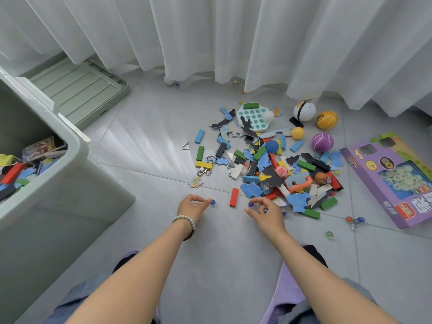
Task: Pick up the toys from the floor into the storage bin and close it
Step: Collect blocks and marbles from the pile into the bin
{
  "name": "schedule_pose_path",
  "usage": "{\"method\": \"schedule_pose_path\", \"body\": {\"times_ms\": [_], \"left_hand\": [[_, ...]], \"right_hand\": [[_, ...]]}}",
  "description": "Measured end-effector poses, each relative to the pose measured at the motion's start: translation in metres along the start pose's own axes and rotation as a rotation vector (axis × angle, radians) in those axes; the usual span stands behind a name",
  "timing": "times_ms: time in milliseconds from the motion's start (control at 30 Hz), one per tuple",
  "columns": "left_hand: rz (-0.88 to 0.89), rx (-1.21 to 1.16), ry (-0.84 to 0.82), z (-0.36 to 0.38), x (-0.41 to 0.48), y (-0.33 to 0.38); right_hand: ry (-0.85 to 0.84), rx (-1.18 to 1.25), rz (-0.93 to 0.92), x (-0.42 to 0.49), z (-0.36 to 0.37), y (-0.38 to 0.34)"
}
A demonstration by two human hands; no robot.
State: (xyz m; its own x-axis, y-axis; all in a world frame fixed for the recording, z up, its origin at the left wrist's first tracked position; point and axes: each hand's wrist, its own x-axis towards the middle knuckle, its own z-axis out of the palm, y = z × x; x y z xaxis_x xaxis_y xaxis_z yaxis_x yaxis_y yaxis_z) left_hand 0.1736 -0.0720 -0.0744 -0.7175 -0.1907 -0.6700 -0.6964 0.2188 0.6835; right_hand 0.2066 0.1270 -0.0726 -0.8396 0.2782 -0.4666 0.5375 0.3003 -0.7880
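the toys (268, 160) lie in a loose heap on the grey tiled floor (145, 141), right of centre and towards the far side: coloured blocks, blue and black puzzle pieces, a white board with teal dimples and metal ring puzzles. just near of the heap, the left hand (190, 208) pinches a blue marble (212, 202) at the tips of its thumb and forefinger, the other fingers curled in. the right hand (266, 212) pinches a second blue marble (250, 204) the same way, close to the floor. a red block (234, 197) lies flat between the two hands. a bead bracelet (184, 219) sits on the left wrist.

the storage bin (77, 146), pale green, stands open at the left edge, well apart from the heap, with blocks and puzzle pieces already inside. its lid (77, 90) lies flat on the floor beyond it, against the white curtain (233, 31).

at the far right of the heap are a purple ball (322, 142), a yellow ball (326, 119), a small orange ball (297, 133) and a round white toy (304, 111). a purple toy box (392, 178) lies flat at the right edge. near it sit a small cluster of marbles (355, 220) and a lone green marble (329, 234). a metal triangle (186, 145) lies left of the heap.
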Motion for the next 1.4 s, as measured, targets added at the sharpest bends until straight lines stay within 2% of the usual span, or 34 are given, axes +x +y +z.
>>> {"method": "schedule_pose_path", "body": {"times_ms": [233, 367, 500, 667, 800, 900, 1100, 1233, 1300, 1400], "left_hand": [[0.103, 0.098, -0.016, 0.012, 0.007, -0.005], [0.144, 0.141, 0.008, 0.019, 0.014, -0.004], [0.148, 0.201, 0.024, 0.018, 0.016, -0.009], [0.108, 0.197, -0.043, 0.012, 0.004, -0.001], [-0.041, 0.003, -0.083, -0.009, -0.014, 0.045], [-0.113, -0.132, -0.11, -0.047, -0.039, 0.1], [0.068, -0.306, -0.106, -0.183, -0.114, 0.181], [0.134, -0.62, 0.029, -0.293, -0.151, 0.165], [0.114, -0.801, 0.121, -0.339, -0.161, 0.137], [0.05, -0.974, 0.219, -0.387, -0.165, 0.086]], "right_hand": [[0.08, -0.143, -0.009, 0.009, 0.007, 0.006], [0.107, -0.114, -0.005, 0.011, 0.01, 0.008], [0.113, 0.089, 0.134, 0.006, 0.012, 0.001], [-0.035, 0.707, 0.503, 0.005, 0.01, -0.03], [-0.111, 0.755, 0.495, -0.018, 0.008, -0.076], [-0.235, 0.637, 0.404, -0.043, 0.009, -0.134], [-0.523, 0.513, 0.144, -0.105, 0.044, -0.267], [-0.654, 0.455, 0.129, -0.157, 0.106, -0.327], [-0.731, 0.467, 0.187, -0.179, 0.141, -0.343], [-0.734, 0.515, 0.288, -0.196, 0.192, -0.351]]}}
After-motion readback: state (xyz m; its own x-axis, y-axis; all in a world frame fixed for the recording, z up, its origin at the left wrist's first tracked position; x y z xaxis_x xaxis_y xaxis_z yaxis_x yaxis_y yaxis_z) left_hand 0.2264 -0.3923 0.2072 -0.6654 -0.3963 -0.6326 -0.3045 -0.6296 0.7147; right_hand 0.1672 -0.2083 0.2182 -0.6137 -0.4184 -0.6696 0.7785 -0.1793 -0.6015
